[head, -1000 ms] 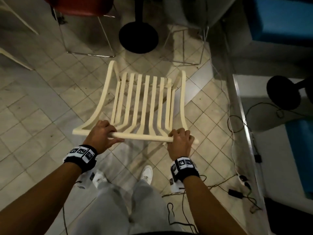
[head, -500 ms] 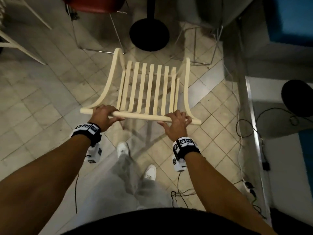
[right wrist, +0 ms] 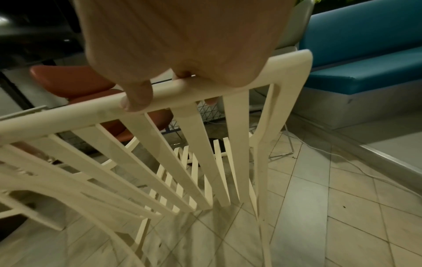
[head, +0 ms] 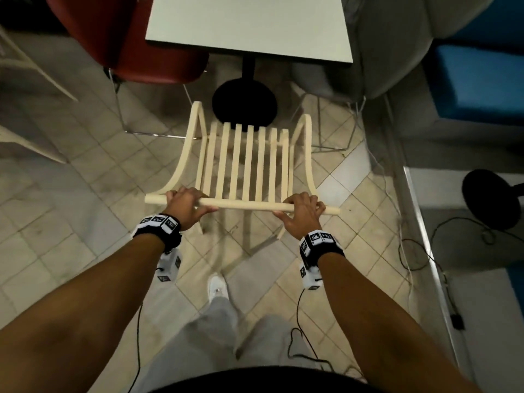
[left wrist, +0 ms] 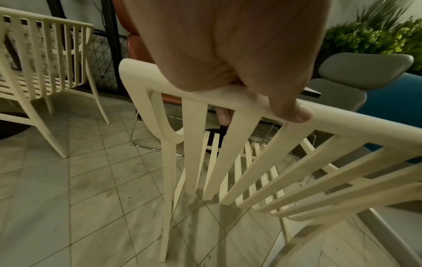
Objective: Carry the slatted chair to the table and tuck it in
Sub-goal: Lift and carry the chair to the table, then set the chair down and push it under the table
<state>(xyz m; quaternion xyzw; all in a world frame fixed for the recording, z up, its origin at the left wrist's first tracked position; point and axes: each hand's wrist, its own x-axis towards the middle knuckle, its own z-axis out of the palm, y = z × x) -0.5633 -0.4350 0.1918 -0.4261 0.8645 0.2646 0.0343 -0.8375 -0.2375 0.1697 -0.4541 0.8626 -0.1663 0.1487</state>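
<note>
A person grips the top rail of a cream slatted chair (head: 246,163) w/ both hands, facing a white table (head: 249,24) at 12 o'clock. Left hand (head: 185,204) wraps the rail near its left end, fingers curled over the far side, thumb along the near side; right hand (head: 302,212) does the same near the right end. The chair is short of the table, seat front just reaching the black round base (head: 244,102) of the table's post; whether its legs touch the tiled floor can't be told.

Risks, as judged: pushed straight ahead, the front legs or seat edge could catch on that base & stop the chair before it is fully under the top. A skewed push could knock a neighbour.

Around it: a red chair (head: 127,41) at 10 o'clock & a grey chair (head: 391,43) at 2 o'clock flank the slot, wire legs near the path. Loose cables (head: 408,251) trail at 3 to 4 o'clock by a blue bench (head: 479,80); a second cream chair (left wrist: 43,59) stands well off to 9 o'clock. The person's white shoe (head: 217,287) is just behind the chair, a trip hazard w/ the cables.
</note>
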